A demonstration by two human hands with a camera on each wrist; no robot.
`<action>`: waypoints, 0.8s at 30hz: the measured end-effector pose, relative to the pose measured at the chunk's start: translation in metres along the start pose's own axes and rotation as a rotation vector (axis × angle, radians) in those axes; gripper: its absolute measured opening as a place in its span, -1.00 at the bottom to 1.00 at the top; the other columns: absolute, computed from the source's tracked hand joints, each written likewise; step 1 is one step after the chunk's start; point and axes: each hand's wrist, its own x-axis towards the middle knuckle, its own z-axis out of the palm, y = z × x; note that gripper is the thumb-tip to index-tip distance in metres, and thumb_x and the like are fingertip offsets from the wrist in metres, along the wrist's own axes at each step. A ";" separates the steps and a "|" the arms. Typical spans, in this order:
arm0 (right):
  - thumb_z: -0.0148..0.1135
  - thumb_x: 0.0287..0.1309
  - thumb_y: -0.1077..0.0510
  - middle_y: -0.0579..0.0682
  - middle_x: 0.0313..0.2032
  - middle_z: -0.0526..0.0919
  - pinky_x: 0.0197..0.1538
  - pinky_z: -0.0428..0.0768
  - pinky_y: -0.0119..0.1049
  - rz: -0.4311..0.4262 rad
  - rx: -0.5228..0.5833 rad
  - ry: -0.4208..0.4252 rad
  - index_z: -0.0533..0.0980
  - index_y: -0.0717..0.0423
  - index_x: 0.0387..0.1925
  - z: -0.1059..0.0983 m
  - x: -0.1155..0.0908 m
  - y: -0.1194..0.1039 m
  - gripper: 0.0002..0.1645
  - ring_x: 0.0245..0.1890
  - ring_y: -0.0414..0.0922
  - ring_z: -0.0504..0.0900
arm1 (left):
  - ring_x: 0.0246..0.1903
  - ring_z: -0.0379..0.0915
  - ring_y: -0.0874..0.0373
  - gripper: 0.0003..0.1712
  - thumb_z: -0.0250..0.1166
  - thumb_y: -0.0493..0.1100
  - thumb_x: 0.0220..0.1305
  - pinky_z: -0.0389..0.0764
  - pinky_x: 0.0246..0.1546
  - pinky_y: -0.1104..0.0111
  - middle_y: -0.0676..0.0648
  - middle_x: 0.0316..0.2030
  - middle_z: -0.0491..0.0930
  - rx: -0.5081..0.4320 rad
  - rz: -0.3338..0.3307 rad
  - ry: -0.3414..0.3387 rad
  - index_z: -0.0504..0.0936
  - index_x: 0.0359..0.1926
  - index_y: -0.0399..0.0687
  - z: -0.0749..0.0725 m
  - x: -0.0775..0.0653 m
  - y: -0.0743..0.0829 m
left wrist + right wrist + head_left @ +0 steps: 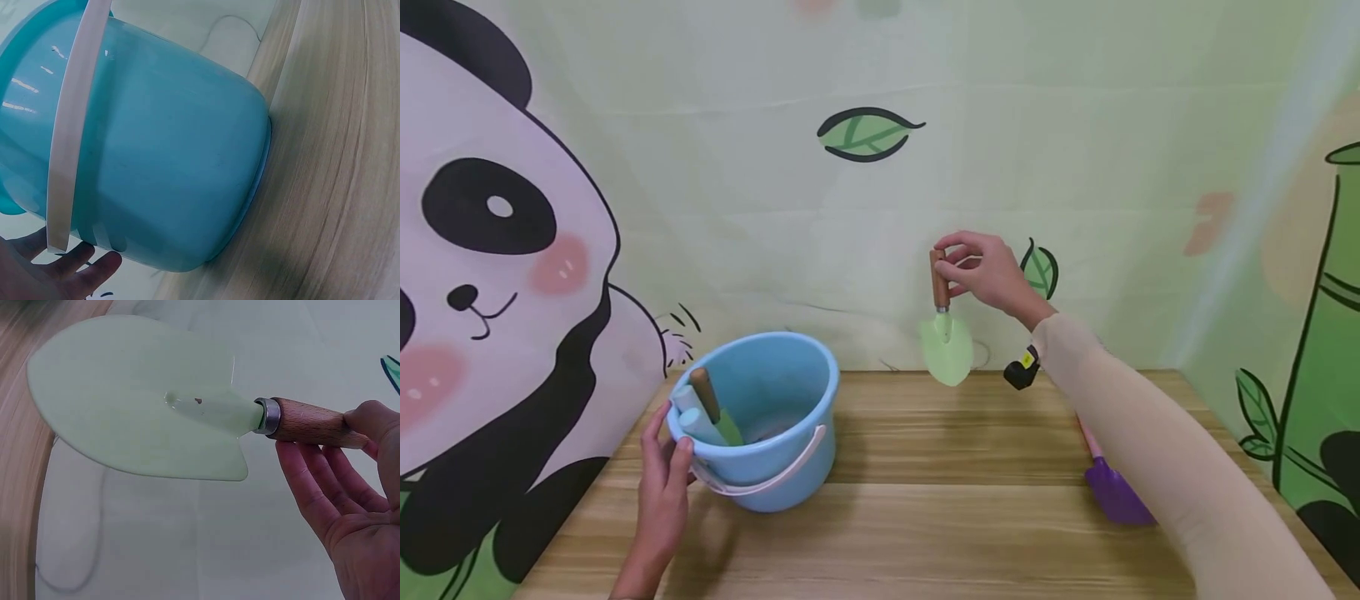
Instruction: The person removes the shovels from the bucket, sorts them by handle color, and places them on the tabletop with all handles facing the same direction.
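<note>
My right hand [988,271] pinches the wooden handle of a pale green trowel [947,350] near the back wall. Its blade hangs downward, and in the right wrist view the fingertips support the handle [312,423] while the thumb lies over its end. On the left stands a light blue bucket [782,483] with a pale carrying handle [775,482]. My left hand [662,492] touches the outside of the bucket just at its rim, fingers spread. Inside lean a wooden-handled green tool [705,393] and two light blue handles [700,425]; their lower ends are hidden.
A purple shovel [1116,496] with a pink handle lies on the wooden table [955,533], partly covered by my right forearm. A black object with a yellow mark [1021,371] shows at my right wrist. Behind the table hangs a printed panda backdrop [760,208].
</note>
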 end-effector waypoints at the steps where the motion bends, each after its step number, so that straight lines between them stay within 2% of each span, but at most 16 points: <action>1: 0.36 0.34 0.19 0.18 -0.12 0.66 -0.16 0.72 0.06 0.008 -0.008 0.001 0.60 0.09 0.12 -0.003 -0.002 0.002 -0.66 -0.17 0.06 0.74 | 0.47 0.11 -0.25 -0.30 -0.10 0.02 0.66 0.61 0.02 0.29 -0.10 0.59 0.01 0.000 -0.005 0.000 -0.17 0.64 0.35 0.000 0.000 0.000; 4: 0.37 0.33 0.18 0.20 -0.11 0.66 -0.18 0.73 0.01 0.022 -0.019 0.004 0.59 0.11 0.14 -0.010 -0.008 0.010 -0.63 -0.16 0.08 0.74 | 0.48 0.08 -0.27 -0.29 -0.10 0.05 0.65 0.53 0.12 -0.10 -0.09 0.60 -0.01 -0.009 -0.013 0.002 -0.18 0.64 0.35 0.000 0.000 0.000; 6: 0.36 0.34 0.18 0.22 -0.10 0.65 -0.21 0.74 -0.05 0.033 -0.031 0.008 0.59 0.12 0.15 -0.015 -0.012 0.015 -0.63 -0.15 0.08 0.73 | 0.50 0.04 -0.28 -0.29 -0.10 0.07 0.65 0.44 0.13 -0.23 -0.08 0.61 -0.04 0.003 -0.014 0.001 -0.19 0.64 0.36 0.001 0.000 0.000; 9: 0.35 0.35 0.19 0.24 -0.09 0.65 -0.25 0.75 -0.13 0.046 -0.043 0.016 0.58 0.16 0.15 -0.022 -0.020 0.023 -0.62 -0.14 0.09 0.73 | 0.48 0.10 -0.25 -0.30 -0.10 0.03 0.65 0.57 0.10 0.00 -0.09 0.59 0.01 -0.004 -0.012 0.001 -0.17 0.64 0.35 0.001 0.000 0.000; 12: 0.34 0.36 0.19 0.25 -0.08 0.64 -0.25 0.75 -0.15 0.056 -0.060 0.016 0.57 0.17 0.17 -0.028 -0.027 0.031 -0.61 -0.12 0.10 0.73 | 0.47 0.12 -0.23 -0.30 -0.11 0.04 0.66 0.58 0.08 0.08 -0.08 0.59 0.01 0.004 -0.019 -0.003 -0.17 0.64 0.37 0.002 0.000 0.000; 14: 0.34 0.36 0.18 0.24 -0.07 0.65 -0.25 0.75 -0.15 0.066 -0.066 0.022 0.57 0.17 0.17 -0.033 -0.032 0.036 -0.61 -0.13 0.10 0.73 | 0.47 0.11 -0.24 -0.30 -0.10 0.05 0.65 0.58 0.09 0.02 -0.08 0.59 0.00 0.000 -0.025 -0.009 -0.18 0.64 0.38 0.003 0.001 0.000; 16: 0.34 0.36 0.17 0.24 -0.07 0.65 -0.25 0.75 -0.14 0.078 -0.069 0.026 0.57 0.16 0.17 -0.037 -0.036 0.041 -0.60 -0.14 0.09 0.74 | 0.49 0.06 -0.26 -0.30 -0.12 0.10 0.65 0.49 0.13 -0.14 -0.07 0.60 -0.04 0.021 -0.034 -0.015 -0.20 0.63 0.41 0.002 0.000 0.001; 18: 0.35 0.35 0.17 0.23 -0.08 0.65 -0.25 0.75 -0.14 0.089 -0.073 0.034 0.57 0.14 0.17 -0.041 -0.040 0.046 -0.61 -0.16 0.08 0.74 | 0.49 0.07 -0.26 -0.29 -0.12 0.10 0.65 0.53 0.12 -0.06 -0.07 0.60 -0.04 0.027 -0.038 -0.019 -0.20 0.63 0.42 0.002 0.000 0.001; 21: 0.35 0.35 0.18 0.23 -0.08 0.65 -0.26 0.75 -0.14 0.104 -0.082 0.044 0.58 0.13 0.15 -0.046 -0.046 0.053 -0.63 -0.15 0.09 0.73 | 0.48 0.08 -0.25 -0.30 -0.12 0.10 0.65 0.59 0.05 0.23 -0.08 0.60 -0.03 0.029 -0.040 -0.018 -0.20 0.63 0.42 0.001 0.000 0.001; 23: 0.34 0.36 0.16 0.24 -0.06 0.64 -0.26 0.75 -0.16 0.112 -0.099 0.049 0.58 0.13 0.16 -0.049 -0.050 0.057 -0.62 -0.10 0.11 0.71 | 0.48 0.09 -0.26 -0.30 -0.12 0.08 0.65 0.56 -0.06 0.44 -0.08 0.60 -0.03 0.021 -0.034 -0.018 -0.20 0.64 0.41 0.001 0.000 0.001; 24: 0.34 0.37 0.15 0.25 -0.05 0.63 -0.26 0.75 -0.16 0.118 -0.107 0.049 0.57 0.14 0.18 -0.051 -0.052 0.059 -0.61 -0.08 0.13 0.70 | 0.47 0.10 -0.27 -0.30 -0.12 0.07 0.65 0.56 -0.07 0.46 -0.09 0.59 -0.02 0.015 -0.030 -0.016 -0.19 0.64 0.41 0.001 0.000 0.001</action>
